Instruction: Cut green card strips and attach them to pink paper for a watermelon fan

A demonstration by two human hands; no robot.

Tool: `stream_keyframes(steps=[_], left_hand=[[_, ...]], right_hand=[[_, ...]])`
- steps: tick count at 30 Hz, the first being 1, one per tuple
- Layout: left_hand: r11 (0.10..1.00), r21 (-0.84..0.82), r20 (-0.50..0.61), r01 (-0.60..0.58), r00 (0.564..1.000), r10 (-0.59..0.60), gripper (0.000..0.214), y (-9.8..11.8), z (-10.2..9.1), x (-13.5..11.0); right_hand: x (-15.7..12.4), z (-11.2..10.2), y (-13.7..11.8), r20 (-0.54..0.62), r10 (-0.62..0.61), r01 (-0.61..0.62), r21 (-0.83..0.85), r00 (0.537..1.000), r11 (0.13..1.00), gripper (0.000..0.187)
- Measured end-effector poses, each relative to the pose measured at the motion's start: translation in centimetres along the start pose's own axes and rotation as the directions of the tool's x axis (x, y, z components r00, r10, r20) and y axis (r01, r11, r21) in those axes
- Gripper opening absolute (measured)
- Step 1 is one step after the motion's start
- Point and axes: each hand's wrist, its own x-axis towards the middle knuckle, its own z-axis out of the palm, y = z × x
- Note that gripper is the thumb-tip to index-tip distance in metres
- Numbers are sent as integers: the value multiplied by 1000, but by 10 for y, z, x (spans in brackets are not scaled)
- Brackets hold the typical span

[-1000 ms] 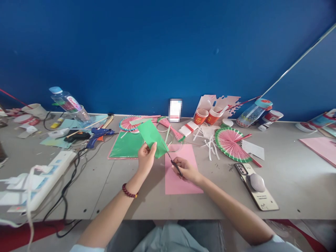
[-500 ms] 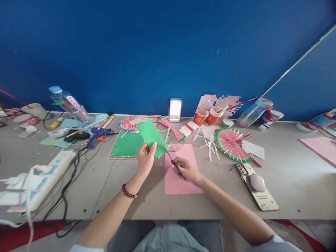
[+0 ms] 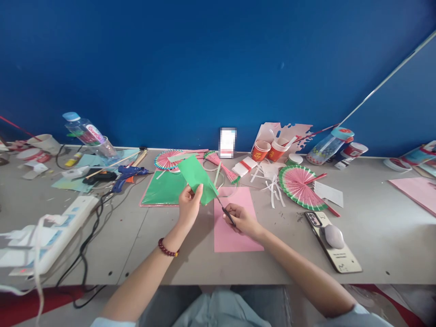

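My left hand [image 3: 190,201] pinches a piece of green paper [image 3: 196,174] between thumb and fingers, raised above the table. Dark-handled scissors [image 3: 229,216] are in my right hand [image 3: 241,219], with fingers closed round the handles. Their blades reach the lower right edge of the green paper, where a narrow strip stands slightly apart. Beneath the scissors and right hand lies a pink sheet [image 3: 235,240], flat on the table. Behind my left hand is a packet of green paper [image 3: 160,190], partly covered by the held piece.
To the left are a blue glue gun [image 3: 127,176], a power strip [image 3: 68,231] with cables and a plastic bottle [image 3: 89,132]. To the right lie a watermelon paper fan [image 3: 299,188] and a phone [image 3: 335,247]. Paper cups [image 3: 261,151] stand at the back by the blue wall.
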Motion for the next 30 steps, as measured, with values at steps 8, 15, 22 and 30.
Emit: stream_keyframes(steps=[8,15,22,30], left_hand=[[1000,25,5,-7,1000,7,37,-2,-1,1],[1000,6,-7,9,1000,-9,38,-4,-1,2],[1000,-10,8,5,1000,-5,37,-5,-2,2],[1000,1,0,-18,1000,18,38,-4,-2,2]], right_hand=[[-1,2,-2,-21,3,-3,-24,1000,1000,26],[-2,2,-5,-33,6,-7,-27,999,1000,25],[-1,3,-6,-46,2,-2,-13,999,1000,26],[-2,3,-7,-54,32,-33,-19,998,999,29]])
